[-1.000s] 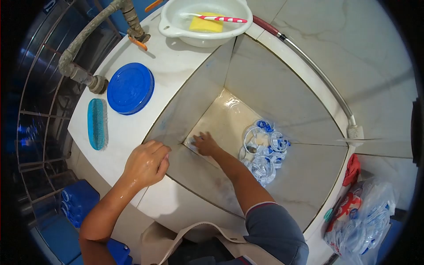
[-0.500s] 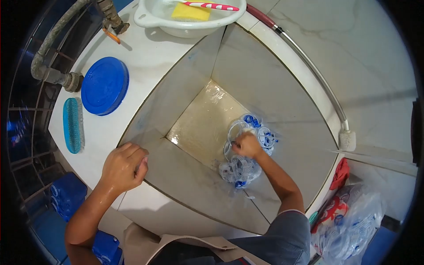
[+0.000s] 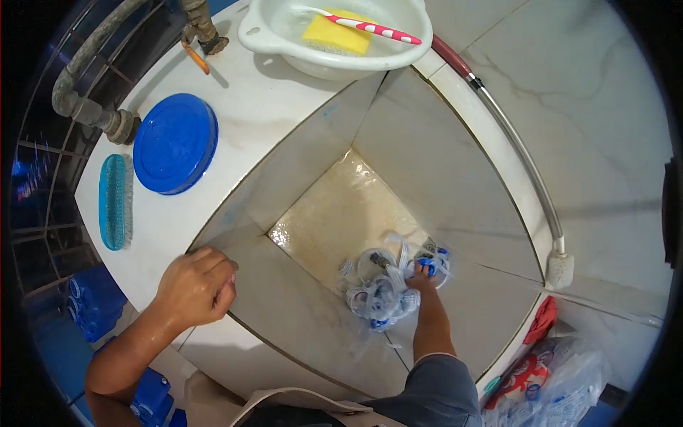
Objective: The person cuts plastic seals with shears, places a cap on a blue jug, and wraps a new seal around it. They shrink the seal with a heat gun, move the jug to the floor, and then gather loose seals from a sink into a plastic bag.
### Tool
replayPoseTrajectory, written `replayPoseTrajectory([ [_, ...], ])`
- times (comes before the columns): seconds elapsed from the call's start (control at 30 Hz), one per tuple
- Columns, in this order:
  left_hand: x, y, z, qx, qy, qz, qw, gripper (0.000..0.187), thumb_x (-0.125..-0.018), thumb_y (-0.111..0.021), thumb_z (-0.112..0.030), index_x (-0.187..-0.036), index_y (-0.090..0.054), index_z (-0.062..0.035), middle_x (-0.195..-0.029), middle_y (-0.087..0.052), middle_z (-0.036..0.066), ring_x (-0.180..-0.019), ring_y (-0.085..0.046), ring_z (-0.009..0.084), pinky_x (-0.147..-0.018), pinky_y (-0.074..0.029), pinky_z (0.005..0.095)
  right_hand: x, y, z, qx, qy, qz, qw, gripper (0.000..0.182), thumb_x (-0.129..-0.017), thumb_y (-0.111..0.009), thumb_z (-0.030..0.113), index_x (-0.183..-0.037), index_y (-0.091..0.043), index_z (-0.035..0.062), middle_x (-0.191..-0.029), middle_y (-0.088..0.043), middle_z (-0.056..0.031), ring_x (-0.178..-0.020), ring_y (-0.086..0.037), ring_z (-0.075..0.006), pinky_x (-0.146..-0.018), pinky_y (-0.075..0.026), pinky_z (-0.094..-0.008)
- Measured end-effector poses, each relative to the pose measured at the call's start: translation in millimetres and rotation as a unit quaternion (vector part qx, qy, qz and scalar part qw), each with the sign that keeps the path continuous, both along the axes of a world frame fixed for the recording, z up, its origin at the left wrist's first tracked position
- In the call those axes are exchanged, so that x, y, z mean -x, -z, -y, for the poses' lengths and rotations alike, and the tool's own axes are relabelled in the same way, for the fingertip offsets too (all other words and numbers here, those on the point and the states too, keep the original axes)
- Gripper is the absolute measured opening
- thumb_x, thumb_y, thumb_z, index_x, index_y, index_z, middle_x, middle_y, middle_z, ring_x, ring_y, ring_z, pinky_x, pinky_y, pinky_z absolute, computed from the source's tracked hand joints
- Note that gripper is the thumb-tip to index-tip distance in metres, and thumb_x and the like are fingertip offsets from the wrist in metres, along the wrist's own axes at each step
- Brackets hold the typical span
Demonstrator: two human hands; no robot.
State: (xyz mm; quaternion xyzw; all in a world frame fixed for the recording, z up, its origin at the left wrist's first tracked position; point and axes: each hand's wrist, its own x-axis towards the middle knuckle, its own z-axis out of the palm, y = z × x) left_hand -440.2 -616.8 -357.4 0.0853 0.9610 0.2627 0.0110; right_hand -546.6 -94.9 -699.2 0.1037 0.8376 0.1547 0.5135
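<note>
Down in the tiled basin (image 3: 320,213), my right hand (image 3: 422,278) grips part of a heap of clear and white plastic pieces with blue bits (image 3: 380,295). The blue bits show at its fingertips, close to the basin's right corner. My left hand (image 3: 198,286) rests with curled fingers on the basin's left rim; nothing shows in it. Some clear plastic lies to the left of my right hand on the wet basin floor.
A white tub (image 3: 334,60) holds a yellow sponge (image 3: 338,32) and a red-and-white toothbrush (image 3: 373,27). On the left ledge are a blue lid (image 3: 175,144), a teal brush (image 3: 112,202) and pipes (image 3: 89,110). A hose (image 3: 519,139) runs along the right rim, above plastic bags (image 3: 562,384).
My right hand has moved right and down with some of the plastic, and the heap has spread. My left hand remains on the rim. The head view has shifted slightly.
</note>
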Motion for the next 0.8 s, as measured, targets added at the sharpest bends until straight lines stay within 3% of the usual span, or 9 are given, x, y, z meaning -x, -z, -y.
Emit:
replayPoseTrajectory([
  [0.07,-2.1,1.3,1.6,0.007,0.002,0.022,1.0,0.008,-0.064,-0.056,-0.004,-0.072,-0.056,-0.0045,-0.069,-0.054,0.009,-0.063,-0.054,0.026,-0.055,-0.046,0.036,-32.6,48.1,-20.0,0.232,0.213,-0.085,0.945,0.103,-0.068,-0.06,0.062,-0.145,-0.004,0.0239,-0.15,0.002,-0.0164,-0.135,0.004,-0.044,-0.111,-0.004,-0.0474],
  [0.1,-1.5,-0.4,2.0,0.007,0.011,0.026,1.0,0.008,-0.064,-0.056,-0.004,-0.072,-0.056,-0.0045,-0.069,-0.054,0.009,-0.063,-0.054,0.026,-0.055,-0.046,0.036,-47.7,52.4,-15.0,0.23,0.222,-0.083,0.944,0.103,-0.068,-0.06,0.062,-0.145,-0.004,0.0239,-0.15,0.002,-0.0164,-0.135,0.004,-0.044,-0.111,-0.004,-0.0474],
  [0.2,-2.0,-2.7,-1.7,0.008,0.013,0.033,0.999,0.005,-0.066,-0.056,-0.004,-0.071,-0.056,-0.0037,-0.069,-0.054,0.01,-0.064,-0.054,0.0273,-0.056,-0.046,0.0371,-87.5,58.8,23.2,0.266,0.105,0.025,0.958,0.078,-0.085,-0.031,0.063,-0.145,-0.002,0.0225,-0.147,0.01,-0.0238,-0.131,0.015,-0.0501,-0.107,-0.001,-0.0556],
  [0.5,-8.1,-0.1,-2.6,0.012,-0.002,-0.012,1.0,0.004,-0.071,-0.055,-0.005,-0.072,-0.057,-0.0021,-0.068,-0.056,0.011,-0.066,-0.055,0.0289,-0.058,-0.045,0.0388,-108.6,-14.8,129.9,0.29,0.147,0.123,0.938,0.073,-0.085,-0.024,0.066,-0.144,-0.003,0.0297,-0.146,0.01,-0.0279,-0.13,0.015,-0.0518,-0.105,-0.001,-0.0588],
  [0.7,-7.9,-1.8,-0.5,-0.002,-0.006,-0.007,1.0,0.005,-0.072,-0.054,-0.006,-0.072,-0.057,-0.0017,-0.069,-0.057,0.011,-0.067,-0.055,0.0295,-0.059,-0.046,0.0397,-117.9,27.8,124.5,0.252,-0.009,0.114,0.961,0.072,-0.088,-0.036,0.053,-0.144,-0.012,0.0139,-0.14,-0.024,-0.0317,-0.126,-0.025,-0.0517,-0.104,-0.016,-0.0574],
  [0.73,-8.4,-1.5,-0.5,-0.004,-0.005,-0.011,1.0,0.005,-0.072,-0.054,-0.006,-0.072,-0.057,-0.0018,-0.069,-0.057,0.012,-0.068,-0.055,0.0297,-0.06,-0.046,0.0398,-136.4,105.9,92.0,0.367,0.054,0.033,0.928,0.068,-0.087,-0.048,0.035,-0.141,-0.02,0.004,-0.131,-0.043,-0.0254,-0.121,-0.042,-0.0387,-0.104,-0.027,-0.0448],
  [0.77,-9.0,-0.9,-0.2,-0.007,-0.005,-0.016,1.0,0.005,-0.072,-0.054,-0.006,-0.072,-0.057,-0.002,-0.07,-0.058,0.012,-0.068,-0.056,0.0299,-0.06,-0.046,0.0399,-134.7,125.7,85.2,0.367,0.053,0.035,0.928,0.068,-0.087,-0.048,0.035,-0.141,-0.02,0.004,-0.131,-0.043,-0.0254,-0.121,-0.042,-0.0387,-0.104,-0.027,-0.0448],
  [0.8,-10.1,0.4,0.7,-0.006,-0.004,-0.014,1.0,0.005,-0.072,-0.054,-0.006,-0.072,-0.057,-0.002,-0.07,-0.058,0.012,-0.068,-0.056,0.0299,-0.06,-0.046,0.0399,-136.6,134.4,82.9,0.435,0.11,0.048,0.892,0.072,-0.078,-0.058,0.037,-0.136,-0.03,0.0045,-0.127,-0.047,-0.0249,-0.119,-0.045,-0.0373,-0.101,-0.031,-0.0426],
])
